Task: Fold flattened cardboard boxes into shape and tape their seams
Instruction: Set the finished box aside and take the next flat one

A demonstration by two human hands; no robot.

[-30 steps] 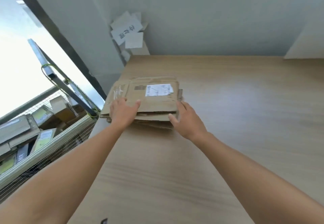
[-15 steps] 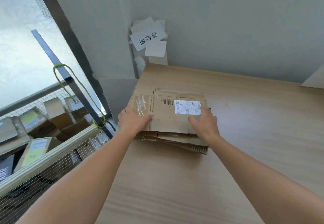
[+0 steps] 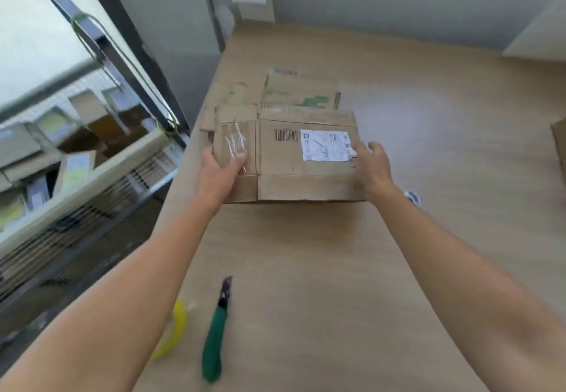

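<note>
Light wood worktop (image 3: 337,269) pushed up against a grey wall, that's the setting. The flattened cardboard box (image 3: 294,174) sits toward the back-left part of it, close to the left edge. It's printed side up, with a barcode and a white shipping label (image 3: 326,146) on top.

Left hand (image 3: 219,174) has a proper grip on the box's left end: thumb pressed down on a patch of clear tape (image 3: 234,143), fingers tucked round the edge. Right hand (image 3: 372,165) is at the right end, fingers loosely bent with the tips over the corner of the label. It's blurry there, so I can't tell if that grip is closed on the cardboard or just resting on it.

Right behind the box there's more flat cardboard (image 3: 301,94), 1 piece with green print. Can't tell if it's touching the box or partly under it.

Nearer the person, a green-handled utility knife (image 3: 214,339) lies on the worktop. Just left of it is a yellow roll of tape (image 3: 176,327), half hidden by the left forearm. There's a small white blurry thing (image 3: 412,197) by the right wrist, no idea what. Off the left edge is a wire cage (image 3: 92,204) with boxes in it.
</note>
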